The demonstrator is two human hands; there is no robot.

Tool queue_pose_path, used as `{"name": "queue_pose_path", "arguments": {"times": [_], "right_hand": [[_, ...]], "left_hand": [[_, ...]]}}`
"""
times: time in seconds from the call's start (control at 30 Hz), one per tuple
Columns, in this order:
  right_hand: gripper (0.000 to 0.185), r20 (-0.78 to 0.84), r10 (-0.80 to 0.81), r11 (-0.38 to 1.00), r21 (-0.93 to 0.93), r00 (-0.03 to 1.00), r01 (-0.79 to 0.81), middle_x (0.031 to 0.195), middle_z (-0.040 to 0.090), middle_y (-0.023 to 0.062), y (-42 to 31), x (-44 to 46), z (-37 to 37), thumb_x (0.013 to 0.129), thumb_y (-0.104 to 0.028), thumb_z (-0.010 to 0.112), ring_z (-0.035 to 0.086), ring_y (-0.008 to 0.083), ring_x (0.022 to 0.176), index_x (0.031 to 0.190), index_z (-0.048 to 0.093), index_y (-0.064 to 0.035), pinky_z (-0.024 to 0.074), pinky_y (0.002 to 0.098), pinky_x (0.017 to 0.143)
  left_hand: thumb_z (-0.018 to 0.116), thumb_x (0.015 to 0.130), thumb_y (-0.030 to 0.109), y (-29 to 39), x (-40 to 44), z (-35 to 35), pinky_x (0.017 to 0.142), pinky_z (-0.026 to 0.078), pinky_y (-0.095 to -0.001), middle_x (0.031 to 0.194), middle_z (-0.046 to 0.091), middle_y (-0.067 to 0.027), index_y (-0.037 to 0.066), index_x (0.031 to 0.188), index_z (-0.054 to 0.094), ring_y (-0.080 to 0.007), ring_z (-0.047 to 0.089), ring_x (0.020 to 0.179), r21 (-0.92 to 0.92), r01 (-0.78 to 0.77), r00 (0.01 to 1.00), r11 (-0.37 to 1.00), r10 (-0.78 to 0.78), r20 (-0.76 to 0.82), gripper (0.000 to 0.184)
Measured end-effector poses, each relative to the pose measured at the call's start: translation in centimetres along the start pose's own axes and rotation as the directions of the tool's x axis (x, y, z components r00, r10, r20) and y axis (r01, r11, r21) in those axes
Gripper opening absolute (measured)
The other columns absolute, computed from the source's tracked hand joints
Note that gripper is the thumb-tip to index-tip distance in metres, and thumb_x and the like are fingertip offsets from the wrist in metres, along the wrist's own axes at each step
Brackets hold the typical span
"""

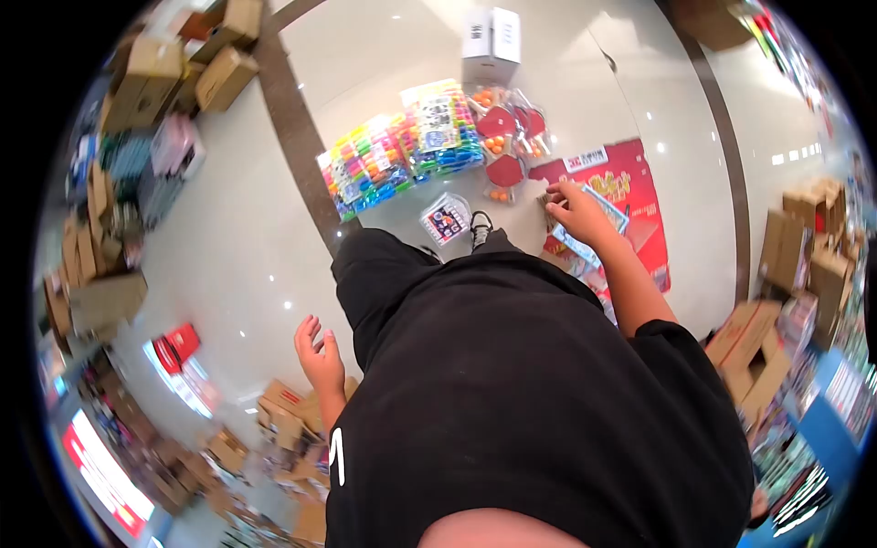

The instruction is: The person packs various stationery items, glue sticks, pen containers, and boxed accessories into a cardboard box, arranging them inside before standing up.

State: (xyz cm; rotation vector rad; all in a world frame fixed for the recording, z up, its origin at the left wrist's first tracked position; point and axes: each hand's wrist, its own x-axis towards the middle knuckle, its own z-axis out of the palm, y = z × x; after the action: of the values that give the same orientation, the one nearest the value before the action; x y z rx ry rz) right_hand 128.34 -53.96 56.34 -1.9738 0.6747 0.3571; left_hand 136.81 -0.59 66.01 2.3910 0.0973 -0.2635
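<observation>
My left hand (322,358) hangs at my side over the floor with its fingers apart and nothing in it. My right hand (577,215) is held out ahead, fingers loosely bent and apart, with no item visible in it. Below and beside it are light-blue printed packs (610,212) lying on a red printed sheet (644,219). Left of that hand lie packaged table tennis bats (505,171) with orange balls. Nearer my feet sits a clear pack with a dark printed label (448,222). Bright multicoloured packs (442,123) lie in two groups further left.
A white box (491,46) stands behind the packs. Cardboard boxes (146,71) are piled at the left, with more cartons (754,352) at the right. A brown floor strip (297,137) runs along the left. My shoe (480,228) is close to the clear pack.
</observation>
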Motion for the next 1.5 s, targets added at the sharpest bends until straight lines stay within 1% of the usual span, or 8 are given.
{"name": "queue_pose_path", "arguments": {"times": [0.27, 0.47, 0.53, 0.63, 0.83, 1.03, 1.17, 1.5], "right_hand": [[0.046, -0.123, 0.256, 0.967, 0.026, 0.959, -0.255, 0.119, 0.069, 0.0185, -0.7, -3.9, 7.0, 0.092, -0.028, 0.068, 0.066, 0.0353, 0.113, 0.131, 0.06, -0.0049, 0.0521, 0.0438, 0.095], [0.046, -0.383, 0.527, 0.843, 0.351, 0.759, -0.408, 0.112, 0.068, 0.0167, -6.6, -10.1, 18.7, 0.092, -0.027, 0.069, 0.067, 0.0326, 0.103, 0.131, 0.06, -0.0041, 0.0533, 0.0434, 0.089], [0.046, -0.362, 0.592, 0.767, 0.527, 0.72, -0.366, 0.109, 0.069, 0.0151, -8.0, -11.9, 24.0, 0.092, -0.027, 0.07, 0.067, 0.0312, 0.099, 0.13, 0.06, -0.0038, 0.0536, 0.0425, 0.087], [0.053, -0.214, 0.672, 0.705, 0.478, 0.709, -0.524, 0.13, 0.065, 0.0198, -11.3, -15.3, 29.4, 0.091, -0.03, 0.071, 0.062, 0.0358, 0.121, 0.134, 0.058, -0.0036, 0.0497, 0.0441, 0.102], [0.055, -0.147, 0.811, 0.522, 0.619, 0.566, -0.586, 0.135, 0.063, 0.0199, -14.6, -17.5, 37.1, 0.091, -0.03, 0.069, 0.06, 0.0355, 0.126, 0.138, 0.056, -0.0049, 0.0481, 0.0436, 0.106], [0.052, -0.22, 0.799, 0.52, 0.719, 0.56, -0.46, 0.129, 0.066, 0.0195, -14.9, -17.5, 41.0, 0.092, -0.031, 0.071, 0.063, 0.034, 0.12, 0.135, 0.057, -0.0045, 0.0512, 0.0432, 0.1], [0.05, -0.241, 0.772, 0.573, 0.664, 0.588, -0.481, 0.121, 0.068, 0.0177, -12.6, -16.7, 40.4, 0.092, -0.029, 0.071, 0.065, 0.0337, 0.113, 0.134, 0.058, -0.0049, 0.052, 0.0426, 0.096], [0.051, -0.337, 0.617, 0.769, 0.449, 0.711, -0.455, 0.119, 0.069, 0.0175, -7.9, -17.3, 30.9, 0.09, -0.031, 0.07, 0.065, 0.0347, 0.113, 0.133, 0.059, -0.0062, 0.0516, 0.0436, 0.097]], "left_hand": [[0.062, 0.098, 0.009, 4.4, 18.3, 1.5, 0.091, 0.053, -0.0358, 0.124, 0.067, -0.0104, 0.003, 0.127, 0.063, -0.0221, 0.066, 0.107, 0.008, -0.247, 0.855, 0.969, 0.214, 0.473, 0.029], [0.068, 0.094, 0.009, 7.5, 31.3, 6.4, 0.092, 0.054, -0.0398, 0.12, 0.07, -0.0114, 0.005, 0.125, 0.064, -0.0241, 0.07, 0.105, -0.054, -0.648, 0.283, 0.76, 0.306, 0.909, 0.031], [0.07, 0.093, 0.011, 8.6, 35.8, 8.2, 0.091, 0.054, -0.0387, 0.118, 0.071, -0.0123, 0.004, 0.124, 0.065, -0.0259, 0.07, 0.104, -0.079, -0.738, 0.159, 0.671, 0.287, 0.945, 0.033], [0.067, 0.094, 0.012, 11.9, 39.6, 10.9, 0.088, 0.055, -0.0381, 0.119, 0.07, -0.0132, 0.005, 0.124, 0.065, -0.0263, 0.07, 0.102, -0.097, -0.862, 0.072, 0.497, 0.309, 0.948, 0.032], [0.065, 0.097, 0.013, 16.0, 39.8, 16.2, 0.087, 0.056, -0.0377, 0.122, 0.071, -0.0144, 0.002, 0.13, 0.061, -0.0244, 0.07, 0.103, -0.162, -0.768, 0.1, 0.619, 0.365, 0.926, 0.035], [0.072, 0.093, 0.018, 15.1, 35.6, 17.0, 0.09, 0.056, -0.0391, 0.125, 0.069, -0.0138, 0.003, 0.13, 0.062, -0.0274, 0.069, 0.107, -0.277, -0.868, -0.207, 0.412, 0.206, 0.956, 0.041], [0.071, 0.095, 0.022, 14.0, 33.7, 14.5, 0.091, 0.056, -0.0407, 0.126, 0.07, -0.0161, 0.001, 0.132, 0.062, -0.0298, 0.07, 0.108, -0.223, -0.856, -0.177, 0.467, 0.14, 0.974, 0.043], [0.07, 0.094, 0.023, 4.3, 38.4, 10.1, 0.093, 0.055, -0.0394, 0.122, 0.071, -0.0202, -0.002, 0.132, 0.06, -0.0307, 0.072, 0.106, 0.101, -0.75, 0.248, 0.654, 0.135, 0.959, 0.047]]}}
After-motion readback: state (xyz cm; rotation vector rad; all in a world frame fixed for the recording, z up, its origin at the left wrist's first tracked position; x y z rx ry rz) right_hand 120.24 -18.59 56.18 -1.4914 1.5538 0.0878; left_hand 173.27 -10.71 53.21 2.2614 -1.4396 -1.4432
